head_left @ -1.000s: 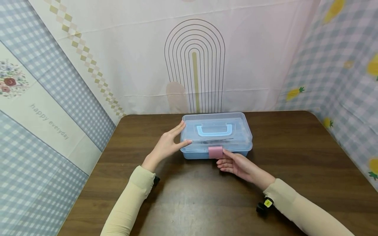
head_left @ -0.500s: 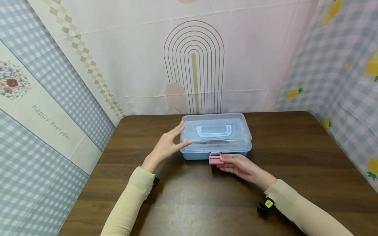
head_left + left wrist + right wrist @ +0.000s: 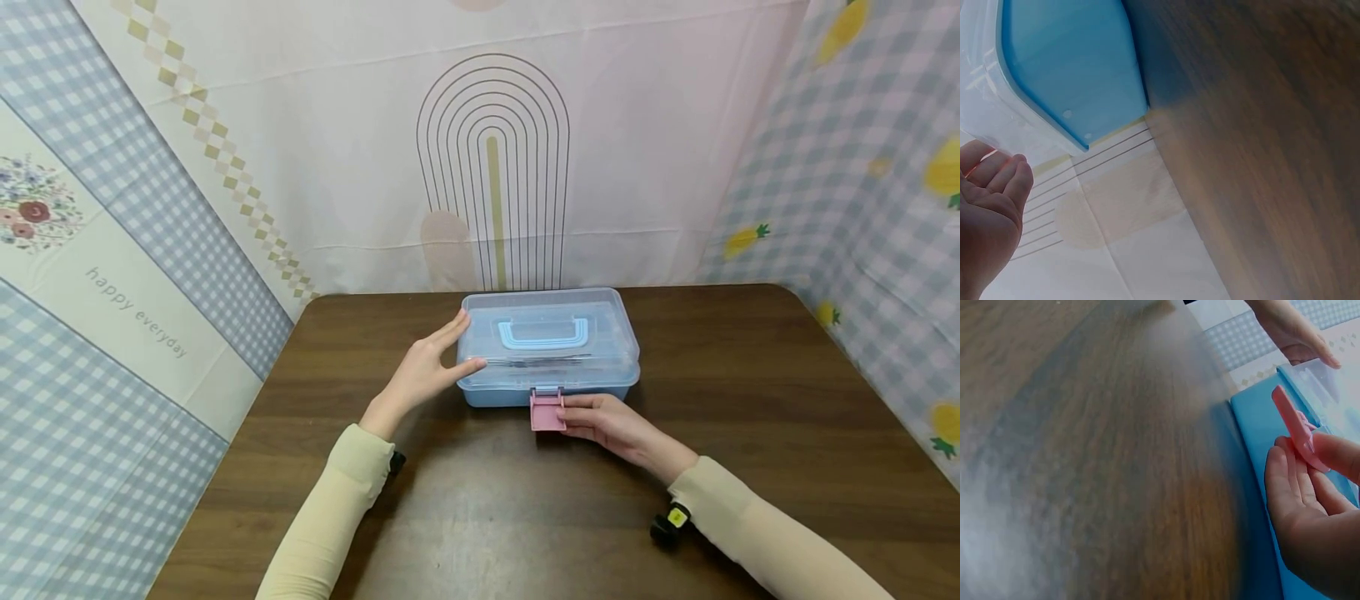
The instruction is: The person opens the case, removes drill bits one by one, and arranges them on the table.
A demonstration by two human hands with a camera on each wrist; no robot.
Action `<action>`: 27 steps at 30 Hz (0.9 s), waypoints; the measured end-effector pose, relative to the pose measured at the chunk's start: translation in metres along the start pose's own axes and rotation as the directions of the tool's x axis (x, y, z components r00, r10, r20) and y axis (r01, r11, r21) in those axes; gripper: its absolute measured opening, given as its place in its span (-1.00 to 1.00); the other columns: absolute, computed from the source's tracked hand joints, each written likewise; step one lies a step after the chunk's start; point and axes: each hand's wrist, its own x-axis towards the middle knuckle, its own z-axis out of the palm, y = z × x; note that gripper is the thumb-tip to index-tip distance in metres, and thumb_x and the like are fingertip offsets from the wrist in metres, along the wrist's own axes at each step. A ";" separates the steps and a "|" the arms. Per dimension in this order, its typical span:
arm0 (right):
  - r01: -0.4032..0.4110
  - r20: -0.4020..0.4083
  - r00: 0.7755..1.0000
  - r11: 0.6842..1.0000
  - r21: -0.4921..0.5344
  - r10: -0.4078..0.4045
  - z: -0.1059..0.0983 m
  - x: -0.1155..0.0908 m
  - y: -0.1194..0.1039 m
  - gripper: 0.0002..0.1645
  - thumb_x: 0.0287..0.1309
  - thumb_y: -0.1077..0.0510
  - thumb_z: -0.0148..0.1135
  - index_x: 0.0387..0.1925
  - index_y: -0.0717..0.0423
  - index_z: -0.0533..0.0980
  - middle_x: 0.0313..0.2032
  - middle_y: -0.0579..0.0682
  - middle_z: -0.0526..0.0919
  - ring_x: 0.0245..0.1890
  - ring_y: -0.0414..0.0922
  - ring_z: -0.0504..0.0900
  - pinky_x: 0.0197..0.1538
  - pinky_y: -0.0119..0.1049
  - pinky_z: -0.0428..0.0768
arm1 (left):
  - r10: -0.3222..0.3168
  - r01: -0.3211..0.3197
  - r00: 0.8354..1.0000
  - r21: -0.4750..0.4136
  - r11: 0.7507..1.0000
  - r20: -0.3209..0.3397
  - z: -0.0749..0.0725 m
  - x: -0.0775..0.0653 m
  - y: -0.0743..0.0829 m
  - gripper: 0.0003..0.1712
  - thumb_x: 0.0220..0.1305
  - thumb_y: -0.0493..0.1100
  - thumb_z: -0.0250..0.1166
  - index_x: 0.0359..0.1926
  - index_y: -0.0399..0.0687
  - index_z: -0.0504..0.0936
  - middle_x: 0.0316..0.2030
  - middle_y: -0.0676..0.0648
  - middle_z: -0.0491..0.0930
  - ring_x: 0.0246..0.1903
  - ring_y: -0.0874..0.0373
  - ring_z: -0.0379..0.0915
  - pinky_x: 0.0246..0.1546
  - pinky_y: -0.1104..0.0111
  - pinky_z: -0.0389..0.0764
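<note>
A storage box (image 3: 495,397) with a blue base and a clear lid (image 3: 480,333) stands at the back of the table. Its light-blue carry handle (image 3: 543,342) lies folded on the lid, and thin dark items show through the plastic. My left hand (image 3: 420,375) rests at the lid's left side, thumb on the front and fingers toward the back corner, nearly straight. At the front, a pink latch (image 3: 548,417) is flipped outward and hangs down. My right hand (image 3: 618,427) pinches the latch's right edge between thumb and fingers, clearly seen on the latch (image 3: 1297,428) in the right wrist view.
The brown wooden table (image 3: 480,517) runs in front of the box and to both sides. Behind it hangs a pale patterned cloth (image 3: 637,150). Checked cloths stand at the left (image 3: 97,417) and right. Each wrist wears a small black camera (image 3: 667,527).
The pink latch, flat against the box front before, has swung outward and down with my right fingers on it. My left hand has stayed at the lid's left side.
</note>
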 end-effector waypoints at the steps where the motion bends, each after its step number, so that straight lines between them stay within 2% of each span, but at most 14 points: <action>1: 0.005 -0.003 1.000 1.000 -0.014 -0.005 0.000 0.001 0.001 -0.45 0.38 0.28 0.22 0.25 0.59 0.37 -0.10 0.05 0.70 -0.15 -0.21 0.68 0.05 -0.27 0.65 | 0.000 0.000 1.000 -0.002 1.000 0.003 0.000 0.000 0.000 0.01 0.26 0.41 0.27 0.54 0.00 0.22 0.53 0.03 0.11 0.47 0.03 0.12 0.40 0.05 0.26; 5: 0.027 -0.019 0.999 0.998 -0.059 -0.028 0.002 0.003 0.004 -0.42 0.36 0.30 0.23 0.25 0.65 0.33 -0.09 0.07 0.69 -0.15 -0.22 0.67 0.05 -0.28 0.65 | -0.004 0.004 1.000 0.000 1.000 0.010 0.000 -0.001 0.000 0.02 0.25 0.42 0.27 0.54 0.00 0.22 0.53 0.04 0.10 0.47 0.04 0.11 0.40 0.04 0.26; 10: 0.051 -0.023 0.998 0.995 -0.082 -0.053 0.007 0.007 0.007 -0.48 0.33 0.38 0.20 0.18 0.70 0.35 -0.15 0.07 0.68 -0.17 -0.21 0.68 0.02 -0.27 0.67 | -0.002 0.002 1.000 0.005 1.000 0.017 -0.003 -0.002 0.001 0.01 0.26 0.39 0.28 0.54 -0.02 0.22 0.54 0.02 0.10 0.48 0.02 0.10 0.40 0.03 0.25; 19: 0.014 -0.059 0.998 0.997 -0.069 -0.018 0.009 0.007 0.006 -0.50 0.34 0.41 0.17 0.19 0.71 0.34 -0.15 0.11 0.68 -0.18 -0.18 0.70 0.02 -0.25 0.67 | 0.003 -0.007 0.997 0.050 0.999 0.074 -0.008 0.001 0.006 0.02 0.31 0.41 0.22 0.56 -0.03 0.15 0.56 -0.02 0.03 0.51 0.06 0.00 0.44 0.05 0.19; 27: 0.003 -0.029 1.000 0.996 -0.087 -0.005 0.007 0.006 0.007 -0.52 0.36 0.37 0.18 0.19 0.65 0.38 -0.14 0.10 0.70 -0.17 -0.19 0.71 0.03 -0.24 0.67 | 0.063 -0.067 0.997 0.122 0.990 0.043 -0.006 -0.001 0.006 0.01 0.30 0.39 0.25 0.55 -0.08 0.20 0.57 0.00 0.04 0.52 0.02 0.00 0.44 0.05 0.20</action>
